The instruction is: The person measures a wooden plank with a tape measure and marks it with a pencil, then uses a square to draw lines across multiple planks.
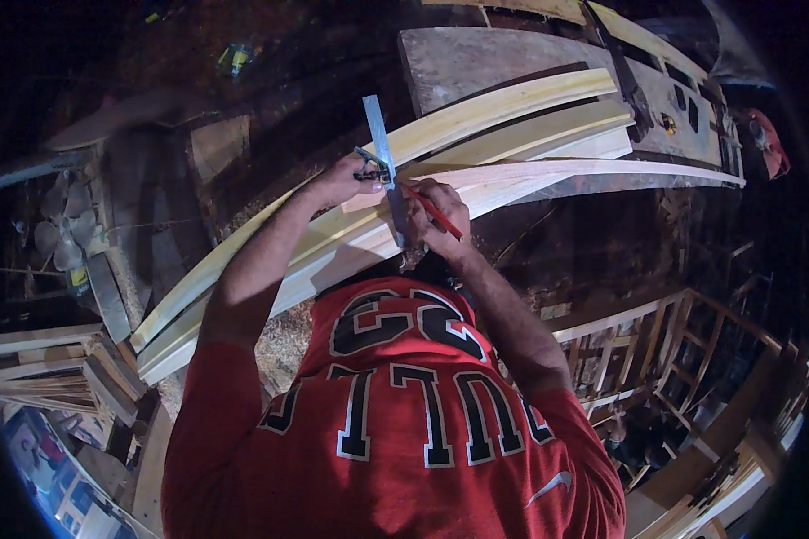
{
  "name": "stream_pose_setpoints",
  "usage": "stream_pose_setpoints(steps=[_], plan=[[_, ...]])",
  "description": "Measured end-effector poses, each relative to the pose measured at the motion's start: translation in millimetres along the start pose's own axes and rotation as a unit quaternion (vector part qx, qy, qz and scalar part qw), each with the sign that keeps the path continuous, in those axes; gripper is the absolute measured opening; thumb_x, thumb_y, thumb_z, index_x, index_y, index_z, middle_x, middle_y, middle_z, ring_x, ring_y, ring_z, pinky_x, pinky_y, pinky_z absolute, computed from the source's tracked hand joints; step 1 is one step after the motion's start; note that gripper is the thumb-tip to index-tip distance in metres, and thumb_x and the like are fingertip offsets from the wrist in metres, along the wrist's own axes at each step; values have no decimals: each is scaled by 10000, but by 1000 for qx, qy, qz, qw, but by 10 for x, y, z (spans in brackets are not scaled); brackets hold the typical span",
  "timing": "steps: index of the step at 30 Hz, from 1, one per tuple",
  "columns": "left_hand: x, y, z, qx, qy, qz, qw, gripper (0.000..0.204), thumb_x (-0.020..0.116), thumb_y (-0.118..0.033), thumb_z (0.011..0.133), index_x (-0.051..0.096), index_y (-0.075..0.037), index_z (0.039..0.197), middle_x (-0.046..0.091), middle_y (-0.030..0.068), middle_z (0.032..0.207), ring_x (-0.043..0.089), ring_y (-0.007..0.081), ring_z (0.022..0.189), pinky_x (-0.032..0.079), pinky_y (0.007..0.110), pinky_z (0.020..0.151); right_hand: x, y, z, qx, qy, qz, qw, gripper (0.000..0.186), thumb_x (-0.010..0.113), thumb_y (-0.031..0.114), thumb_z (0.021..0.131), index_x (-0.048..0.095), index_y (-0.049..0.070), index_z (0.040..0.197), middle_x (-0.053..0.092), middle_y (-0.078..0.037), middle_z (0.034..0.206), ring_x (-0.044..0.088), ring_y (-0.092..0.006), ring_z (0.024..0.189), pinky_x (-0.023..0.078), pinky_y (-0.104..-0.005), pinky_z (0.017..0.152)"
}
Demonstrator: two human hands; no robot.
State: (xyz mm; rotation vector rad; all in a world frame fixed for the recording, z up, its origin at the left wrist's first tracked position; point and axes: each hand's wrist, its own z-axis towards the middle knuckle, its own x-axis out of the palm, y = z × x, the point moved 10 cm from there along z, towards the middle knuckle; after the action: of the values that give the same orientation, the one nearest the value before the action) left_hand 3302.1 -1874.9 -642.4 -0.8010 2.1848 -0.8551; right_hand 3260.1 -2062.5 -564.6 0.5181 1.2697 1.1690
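My left hand (340,182) is closed on the dark head of a combination square (377,128). The square's metal blade lies crosswise over several long pale boards (512,97), sticking out past their far edge. In my right hand (444,212) is a red pencil (441,216), gripped close to the blade with its tip end toward the square. Both hands rest at the boards, just in front of my chest. A thin wooden strip (602,168) runs from beside my right hand out to the right.
Under the boards' right end is a worn, pale work surface (449,58). A metal fan (66,220) stands at the left, near stacked wood pieces (54,382). Slatted wooden frames (625,350) fill the lower right. A red object (766,148) sits at the far right.
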Motion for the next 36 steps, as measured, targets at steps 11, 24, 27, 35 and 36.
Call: stream_pose_setpoints(steps=[11,24,27,35,36], plan=[[6,54,13,17,-9,2,1000,400,793,-300,877,689,-4,1125,659,164,1145,608,272,1135,460,395,1018,10,114,60,-18,16,-39,999,209,671,134,834,659,58,1028,667,-149,980,634,-380,894,502,-471,805],[30,5,28,-9,2,-10,1000,388,801,-292,870,687,2,1097,675,161,1122,623,246,1060,492,395,942,3,199,100,-76,25,-3,997,153,650,92,813,638,24,950,662,-194,920,632,-417,824,513,-490,756],[48,426,203,53,-23,-1,998,404,798,-303,871,687,0,1114,677,174,1146,628,257,1076,492,397,944,60,278,131,-83,10,-37,996,138,655,69,811,631,20,938,652,-201,893,629,-427,805,515,-492,721],[20,165,99,38,-38,20,998,418,806,-329,861,689,-8,1103,674,169,1147,630,279,1102,490,408,954,107,135,114,-29,60,-92,994,251,676,90,827,635,58,1073,701,-157,990,673,-395,906,549,-471,805],[3,112,60,24,-46,9,999,413,810,-329,856,690,-9,1087,672,166,1139,629,279,1098,490,410,952,111,123,82,-27,59,-92,994,251,676,90,827,635,58,1073,701,-157,990,673,-395,906,549,-471,805]])
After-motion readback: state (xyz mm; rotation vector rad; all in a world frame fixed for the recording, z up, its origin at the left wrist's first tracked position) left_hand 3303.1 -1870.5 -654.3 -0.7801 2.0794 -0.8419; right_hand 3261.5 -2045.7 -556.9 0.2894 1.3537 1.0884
